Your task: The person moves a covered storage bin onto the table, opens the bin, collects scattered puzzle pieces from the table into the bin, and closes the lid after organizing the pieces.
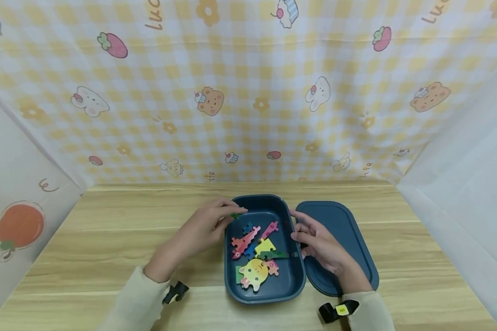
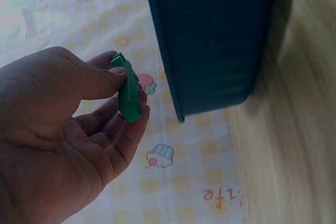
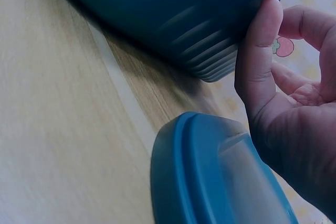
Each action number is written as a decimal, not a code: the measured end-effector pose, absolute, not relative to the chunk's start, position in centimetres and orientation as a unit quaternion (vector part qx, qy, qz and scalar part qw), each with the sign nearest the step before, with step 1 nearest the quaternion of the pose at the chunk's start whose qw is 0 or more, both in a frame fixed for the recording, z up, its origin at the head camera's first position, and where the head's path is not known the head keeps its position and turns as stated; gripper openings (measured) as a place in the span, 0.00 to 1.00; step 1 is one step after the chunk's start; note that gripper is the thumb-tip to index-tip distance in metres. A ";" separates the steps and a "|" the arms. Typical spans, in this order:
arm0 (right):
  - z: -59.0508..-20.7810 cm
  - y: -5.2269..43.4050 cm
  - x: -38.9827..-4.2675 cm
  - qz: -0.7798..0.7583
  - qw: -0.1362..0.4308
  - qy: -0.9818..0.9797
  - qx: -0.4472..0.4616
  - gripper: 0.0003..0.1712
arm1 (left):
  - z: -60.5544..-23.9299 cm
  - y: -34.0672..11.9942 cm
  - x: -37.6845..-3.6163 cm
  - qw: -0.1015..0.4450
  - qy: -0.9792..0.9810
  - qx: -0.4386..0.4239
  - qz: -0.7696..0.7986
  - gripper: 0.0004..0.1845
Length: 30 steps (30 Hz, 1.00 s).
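A dark blue open box [image 1: 291, 285] stands on the table with several colourful puzzle pieces [image 1: 243, 241] in it, in pink, red, yellow, green and blue. One round yellow piece [image 1: 254, 272] has an animal face. My left hand [image 1: 205, 225] is at the box's upper left rim and pinches a small green puzzle piece [image 2: 129, 95] between thumb and fingers. At the right side, my right hand [image 1: 320, 241] touches the box; in the right wrist view its thumb [image 3: 262, 35] lies against the outer wall near the rim.
A dark blue lid [image 1: 358, 243] lies flat on the wooden table [image 1: 149, 216], right of the box and partly under my right hand. Behind the table hangs a yellow checked cloth [image 1: 248, 124] with printed animals and strawberries.
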State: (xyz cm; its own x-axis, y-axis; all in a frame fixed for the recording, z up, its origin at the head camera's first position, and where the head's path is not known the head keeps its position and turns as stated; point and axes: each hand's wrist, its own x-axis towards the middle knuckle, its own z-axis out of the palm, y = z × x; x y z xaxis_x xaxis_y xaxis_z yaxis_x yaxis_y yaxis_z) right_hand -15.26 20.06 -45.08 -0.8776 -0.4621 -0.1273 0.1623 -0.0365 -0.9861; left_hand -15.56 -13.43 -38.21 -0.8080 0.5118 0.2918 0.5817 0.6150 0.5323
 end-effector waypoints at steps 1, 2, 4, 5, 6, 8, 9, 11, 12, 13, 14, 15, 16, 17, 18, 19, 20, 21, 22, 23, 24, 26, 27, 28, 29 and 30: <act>-45.1 20.1 -15.2 -0.711 0.219 0.659 -0.115 0.43 | -38.3 -13.2 -15.5 0.052 -0.896 -0.308 -0.315 0.19; -45.1 20.1 -15.2 -0.710 0.219 0.659 -0.116 0.43 | -38.3 -13.1 -15.5 0.049 -0.896 -0.310 -0.315 0.19; -45.1 20.1 -15.3 -0.709 0.218 0.661 -0.116 0.43 | -38.5 -12.7 -15.4 0.044 -0.896 -0.313 -0.312 0.19; -45.2 20.1 -15.3 -0.708 0.218 0.662 -0.114 0.43 | -38.5 -12.6 -15.3 0.042 -0.897 -0.314 -0.310 0.19; -45.2 20.1 -15.3 -0.707 0.217 0.663 -0.112 0.43 | -38.6 -12.4 -15.3 0.040 -0.896 -0.316 -0.308 0.19; -45.2 20.2 -15.3 -0.707 0.217 0.665 -0.109 0.43 | -38.6 -12.1 -15.1 0.038 -0.897 -0.318 -0.305 0.19; -45.2 20.2 -15.3 -0.706 0.216 0.665 -0.107 0.43 | -38.7 -12.0 -15.1 0.037 -0.897 -0.320 -0.304 0.20; -45.2 20.2 -15.3 -0.707 0.216 0.666 -0.105 0.43 | -38.7 -11.8 -14.9 0.035 -0.897 -0.323 -0.301 0.20; -45.1 20.2 -15.2 -0.707 0.216 0.666 -0.105 0.43 | -38.7 -11.6 -14.9 0.034 -0.897 -0.324 -0.300 0.20; -45.1 20.2 -15.2 -0.707 0.217 0.665 -0.105 0.43 | -38.7 -11.5 -14.8 0.035 -0.897 -0.324 -0.297 0.20; -45.2 20.2 -15.2 -0.707 0.217 0.665 -0.104 0.43 | -38.8 -11.4 -14.8 0.035 -0.897 -0.326 -0.295 0.21; -45.2 20.2 -15.2 -0.707 0.217 0.665 -0.105 0.43 | -38.9 -11.3 -14.8 0.035 -0.898 -0.327 -0.292 0.21; -45.2 20.2 -15.2 -0.707 0.217 0.665 -0.105 0.43 | -39.0 -11.2 -14.7 0.039 -0.897 -0.332 -0.288 0.21; -45.2 20.2 -15.1 -0.707 0.217 0.666 -0.104 0.43 | -39.1 -11.0 -14.7 0.039 -0.897 -0.335 -0.287 0.21; -45.2 20.2 -15.1 -0.707 0.217 0.665 -0.104 0.43 | -39.2 -10.9 -14.7 0.039 -0.896 -0.337 -0.287 0.21; -45.2 20.2 -15.1 -0.707 0.217 0.665 -0.104 0.43 | -39.4 -10.8 -14.6 0.038 -0.895 -0.338 -0.287 0.21; -45.2 20.2 -15.1 -0.707 0.217 0.665 -0.104 0.42 | -39.5 -10.6 -14.6 0.036 -0.895 -0.340 -0.288 0.21; -45.2 20.2 -15.1 -0.707 0.217 0.665 -0.104 0.42 | -39.6 -10.5 -14.5 0.036 -0.894 -0.342 -0.288 0.21; -45.2 20.2 -15.1 -0.707 0.217 0.665 -0.103 0.42 | -39.8 -10.4 -14.5 0.035 -0.893 -0.344 -0.289 0.20; -45.2 20.2 -15.2 -0.707 0.218 0.665 -0.104 0.42 | -39.8 -10.3 -14.4 0.033 -0.892 -0.344 -0.292 0.20; -45.2 20.2 -15.2 -0.707 0.218 0.664 -0.105 0.42 | -39.9 -10.2 -14.4 0.035 -0.892 -0.346 -0.290 0.19; -45.2 20.1 -15.2 -0.707 0.219 0.664 -0.105 0.42 | -40.1 -10.0 -14.3 0.039 -0.890 -0.351 -0.288 0.19; -45.1 20.1 -15.2 -0.707 0.219 0.664 -0.105 0.42 | -40.2 -9.9 -14.3 0.041 -0.890 -0.352 -0.287 0.19; -45.1 20.1 -15.3 -0.706 0.220 0.664 -0.106 0.42 | -40.2 -9.9 -14.2 0.043 -0.889 -0.354 -0.288 0.18; -45.1 20.1 -15.3 -0.706 0.220 0.665 -0.105 0.43 | -40.3 -9.8 -14.2 0.044 -0.888 -0.355 -0.288 0.18; -45.1 20.0 -15.3 -0.706 0.221 0.665 -0.106 0.43 | -40.3 -9.8 -14.2 0.045 -0.887 -0.357 -0.289 0.18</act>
